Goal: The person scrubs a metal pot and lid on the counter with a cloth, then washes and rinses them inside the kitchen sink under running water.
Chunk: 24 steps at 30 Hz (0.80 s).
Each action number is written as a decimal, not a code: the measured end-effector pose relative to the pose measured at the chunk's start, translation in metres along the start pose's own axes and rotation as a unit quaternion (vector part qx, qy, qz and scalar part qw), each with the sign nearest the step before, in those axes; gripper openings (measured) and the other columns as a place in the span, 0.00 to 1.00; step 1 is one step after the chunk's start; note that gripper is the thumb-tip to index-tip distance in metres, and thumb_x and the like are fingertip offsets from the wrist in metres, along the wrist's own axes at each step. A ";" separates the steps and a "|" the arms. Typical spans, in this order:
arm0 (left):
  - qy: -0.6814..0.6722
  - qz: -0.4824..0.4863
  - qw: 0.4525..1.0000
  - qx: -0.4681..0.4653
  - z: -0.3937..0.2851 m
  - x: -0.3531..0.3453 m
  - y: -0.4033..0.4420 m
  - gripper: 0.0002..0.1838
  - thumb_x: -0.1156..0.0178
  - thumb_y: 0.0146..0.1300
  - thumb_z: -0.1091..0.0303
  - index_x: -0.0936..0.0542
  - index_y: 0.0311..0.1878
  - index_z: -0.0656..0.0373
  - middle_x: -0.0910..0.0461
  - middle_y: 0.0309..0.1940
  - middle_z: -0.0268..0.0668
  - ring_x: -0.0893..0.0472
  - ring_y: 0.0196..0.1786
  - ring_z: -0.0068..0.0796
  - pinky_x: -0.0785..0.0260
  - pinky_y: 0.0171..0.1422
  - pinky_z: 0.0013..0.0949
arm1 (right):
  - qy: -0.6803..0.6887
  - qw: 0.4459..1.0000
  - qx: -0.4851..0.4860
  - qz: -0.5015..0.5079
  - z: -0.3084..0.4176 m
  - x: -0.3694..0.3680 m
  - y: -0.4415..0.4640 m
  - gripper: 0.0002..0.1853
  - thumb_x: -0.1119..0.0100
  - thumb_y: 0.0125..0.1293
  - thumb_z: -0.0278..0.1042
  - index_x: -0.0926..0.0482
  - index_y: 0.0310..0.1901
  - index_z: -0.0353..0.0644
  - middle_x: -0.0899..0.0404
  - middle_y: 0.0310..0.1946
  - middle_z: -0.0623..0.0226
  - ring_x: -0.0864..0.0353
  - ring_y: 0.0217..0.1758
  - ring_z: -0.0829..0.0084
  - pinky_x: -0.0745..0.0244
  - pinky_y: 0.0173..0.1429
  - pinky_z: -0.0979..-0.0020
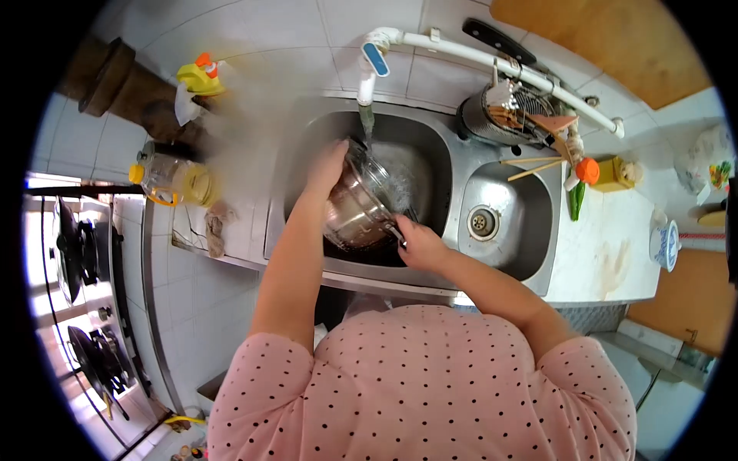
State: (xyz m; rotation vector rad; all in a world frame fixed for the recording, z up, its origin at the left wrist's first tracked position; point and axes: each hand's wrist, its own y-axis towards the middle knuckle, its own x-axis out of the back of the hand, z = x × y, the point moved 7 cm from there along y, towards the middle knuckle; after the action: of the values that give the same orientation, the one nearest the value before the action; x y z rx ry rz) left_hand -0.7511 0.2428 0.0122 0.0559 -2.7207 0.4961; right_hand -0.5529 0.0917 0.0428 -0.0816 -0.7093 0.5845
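A shiny metal pot (352, 213) is tilted on its side in the larger sink basin (434, 154), its mouth toward the right. Fingers of my left hand (330, 167) are closed at its upper left edge; the exact grip there is partly hidden. At the lower right, my right hand (421, 242) is closed around the pot's side handle. Water (369, 132) runs from the white tap (367, 86) at the pot's rim, and wet, foamy water shows in the basin beyond it.
A smaller basin (503, 219) lies to the right, with chopsticks (534, 169) across its back edge. A utensil basket (492, 115) stands behind it. On the left are an oil bottle (181, 184), a rag (216, 230) and a gas stove (84, 292). A knife (498, 40) hangs on the wall.
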 end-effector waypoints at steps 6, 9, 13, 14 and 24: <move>0.173 0.011 0.984 0.039 0.000 0.043 -0.011 0.30 0.43 0.50 0.74 0.32 0.60 0.72 0.24 0.51 0.49 0.23 0.52 0.40 0.32 0.56 0.35 | -0.185 0.969 0.161 -0.042 0.011 -0.008 0.008 0.27 0.43 0.48 0.22 0.33 0.54 0.34 0.24 0.48 0.55 0.22 0.51 0.58 0.29 0.57 0.63; 0.004 -0.056 0.998 0.025 0.027 0.053 -0.036 0.29 0.44 0.48 0.79 0.31 0.59 0.71 0.23 0.50 0.48 0.22 0.50 0.37 0.30 0.55 0.34 | -0.238 0.956 0.169 0.015 0.010 -0.019 0.009 0.30 0.41 0.47 0.24 0.32 0.57 0.39 0.28 0.52 0.53 0.29 0.59 0.55 0.36 0.65 0.65; -0.125 -0.122 0.982 0.067 0.108 0.042 -0.053 0.29 0.45 0.49 0.81 0.31 0.60 0.67 0.22 0.48 0.46 0.21 0.46 0.36 0.30 0.54 0.33 | -0.267 0.958 -0.010 -0.107 -0.017 0.008 -0.004 0.40 0.39 0.45 0.21 0.38 0.65 0.47 0.49 0.65 0.38 0.41 0.65 0.38 0.38 0.67 0.59; -0.055 -0.122 0.987 0.084 0.107 0.037 -0.061 0.29 0.45 0.50 0.81 0.31 0.60 0.66 0.22 0.48 0.46 0.21 0.46 0.38 0.30 0.54 0.34 | -0.244 0.963 -0.065 -0.098 -0.026 0.010 -0.005 0.44 0.40 0.45 0.18 0.42 0.68 0.49 0.58 0.68 0.34 0.44 0.66 0.33 0.37 0.66 0.57; 0.386 0.143 0.859 -0.303 0.046 -0.024 -0.079 0.23 0.49 0.53 0.83 0.28 0.55 0.64 0.30 0.59 0.49 0.27 0.58 0.47 0.32 0.62 0.39 | 0.466 0.806 -0.304 -0.203 -0.083 -0.010 -0.009 0.39 0.44 0.53 0.18 0.48 0.67 0.49 0.32 0.47 0.56 0.29 0.49 0.60 0.27 0.48 0.63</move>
State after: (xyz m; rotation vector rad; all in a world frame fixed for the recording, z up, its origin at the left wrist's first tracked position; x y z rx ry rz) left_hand -0.7362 0.1524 -0.0101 -0.5910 -1.9574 -0.2576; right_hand -0.5024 0.0889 -0.0240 -0.7510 0.0970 -0.1574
